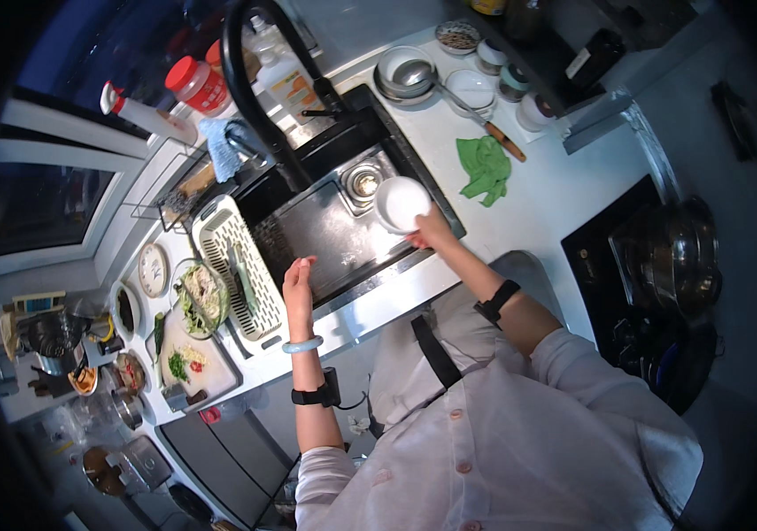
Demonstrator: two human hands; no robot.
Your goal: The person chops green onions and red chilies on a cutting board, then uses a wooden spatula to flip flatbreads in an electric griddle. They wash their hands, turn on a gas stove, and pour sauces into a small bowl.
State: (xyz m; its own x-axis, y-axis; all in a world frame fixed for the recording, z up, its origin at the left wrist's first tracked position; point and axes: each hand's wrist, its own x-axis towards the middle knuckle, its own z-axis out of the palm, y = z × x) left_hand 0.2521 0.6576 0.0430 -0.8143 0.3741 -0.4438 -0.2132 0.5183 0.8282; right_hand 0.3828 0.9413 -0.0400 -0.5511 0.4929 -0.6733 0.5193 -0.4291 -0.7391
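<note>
My right hand [432, 232] grips a white bowl [401, 204] by its near rim, holding it over the right side of the sink [321, 232]. Part of the bowl overlaps the view of the metal drain [363, 182]. My left hand [298, 281] is empty above the sink's near left edge, its fingers stretched out and pointing away from me. Just left of it, a white slotted drainer basket [263, 327] holds some long green vegetable [242, 279]. A black faucet [235, 71] arches over the far side of the sink.
Left of the basket are a glass bowl of greens [200, 305] and a cutting board [219, 376] with chopped pieces. On the right counter lie a ladle [467, 111] resting on bowls and a crumpled green cloth [483, 168]. A black stovetop [595, 257] with pots stands farther right.
</note>
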